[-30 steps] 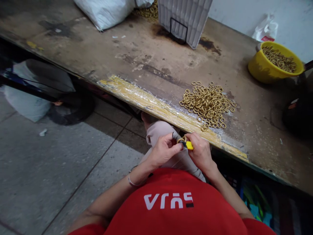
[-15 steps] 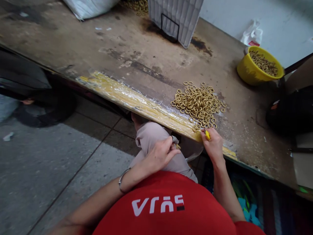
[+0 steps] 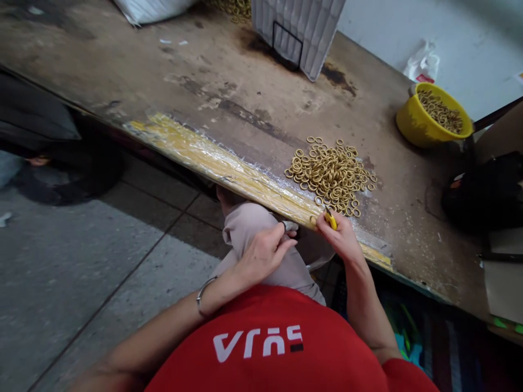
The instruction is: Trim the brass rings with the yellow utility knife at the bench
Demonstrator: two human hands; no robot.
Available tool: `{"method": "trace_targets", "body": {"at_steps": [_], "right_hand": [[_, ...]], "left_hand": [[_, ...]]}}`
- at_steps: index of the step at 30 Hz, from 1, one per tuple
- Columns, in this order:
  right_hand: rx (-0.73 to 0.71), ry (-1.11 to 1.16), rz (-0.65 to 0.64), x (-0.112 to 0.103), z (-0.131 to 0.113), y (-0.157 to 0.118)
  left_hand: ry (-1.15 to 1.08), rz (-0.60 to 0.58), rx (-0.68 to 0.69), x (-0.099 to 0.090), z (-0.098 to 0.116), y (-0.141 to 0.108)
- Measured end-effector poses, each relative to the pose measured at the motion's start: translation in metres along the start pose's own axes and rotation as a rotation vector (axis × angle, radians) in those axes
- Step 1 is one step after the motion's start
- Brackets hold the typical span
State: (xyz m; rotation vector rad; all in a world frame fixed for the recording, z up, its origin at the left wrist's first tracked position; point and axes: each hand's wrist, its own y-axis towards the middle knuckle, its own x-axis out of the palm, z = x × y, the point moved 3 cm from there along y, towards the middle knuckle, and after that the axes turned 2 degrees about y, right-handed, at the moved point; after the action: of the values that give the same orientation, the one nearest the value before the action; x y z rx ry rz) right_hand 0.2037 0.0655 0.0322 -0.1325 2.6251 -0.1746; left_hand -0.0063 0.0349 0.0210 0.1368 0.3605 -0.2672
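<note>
My right hand [image 3: 341, 237] is closed around a small yellow-handled knife [image 3: 330, 220], whose short dark blade points up toward the pile. A single brass-coloured ring [image 3: 312, 220] shows at that hand's fingertips, over the table edge. Just beyond lies a heap of brass-coloured rings [image 3: 333, 174], loose on the table. My left hand [image 3: 263, 251] is above my knee, left of the right hand and just off the edge. Its thumb and forefinger are apart, with a grey wrap [image 3: 290, 225] on a fingertip. I see nothing held between them; the other fingers are mostly hidden.
Clear film over yellow tape [image 3: 229, 169] covers the front edge of the worn table [image 3: 196, 71]. A yellow tub [image 3: 420, 128] of rings stands back right. At the back are a grey ribbed panel [image 3: 294, 32] and a white sack [image 3: 153, 10]. A black object [image 3: 482, 190] sits far right.
My right hand has moved left along the edge with the knife, and a ring now shows at its fingertips. The brass-coloured piece under my left fingers is no longer visible, and those fingers have parted.
</note>
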Motion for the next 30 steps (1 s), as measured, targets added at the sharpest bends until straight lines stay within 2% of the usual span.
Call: {"method": "trace_targets", "body": {"at_steps": [3, 6, 10, 13, 15, 18, 20, 22, 26, 30], "right_hand": [[0.199, 0.434, -0.219, 0.014, -0.011, -0.004], [0.328, 0.703, -0.341, 0.029, -0.017, -0.007], [0.439, 0.845, -0.456, 0.043, -0.016, -0.007], [0.441, 0.831, -0.447, 0.047, -0.016, -0.009], [0.338, 0.714, -0.383, 0.046, -0.020, -0.013], [0.034, 0.301, -0.170, 0.038, -0.027, -0.022], [-0.163, -0.010, -0.039, 0.035, -0.031, -0.031], [-0.286, -0.241, 0.019, 0.035, -0.030, -0.038], [-0.347, -0.507, 0.045, 0.040, -0.026, -0.044], [-0.353, -0.630, 0.073, 0.045, -0.027, -0.042]], "left_hand": [[-0.023, 0.057, 0.051, -0.001, 0.002, 0.002], [-0.034, 0.017, 0.113, -0.002, 0.003, 0.003], [-0.062, -0.027, 0.119, -0.005, 0.002, 0.001], [-0.170, -0.019, 0.023, -0.007, -0.001, 0.000], [-0.309, -0.039, -0.091, -0.007, -0.004, 0.001], [-0.497, -0.082, -0.241, -0.004, -0.006, 0.002], [-0.564, -0.088, -0.276, -0.003, -0.005, 0.003], [-0.586, -0.087, -0.281, -0.002, -0.003, 0.003], [-0.556, -0.077, -0.265, -0.001, 0.000, 0.002], [-0.483, -0.085, -0.207, 0.001, 0.001, 0.005]]}}
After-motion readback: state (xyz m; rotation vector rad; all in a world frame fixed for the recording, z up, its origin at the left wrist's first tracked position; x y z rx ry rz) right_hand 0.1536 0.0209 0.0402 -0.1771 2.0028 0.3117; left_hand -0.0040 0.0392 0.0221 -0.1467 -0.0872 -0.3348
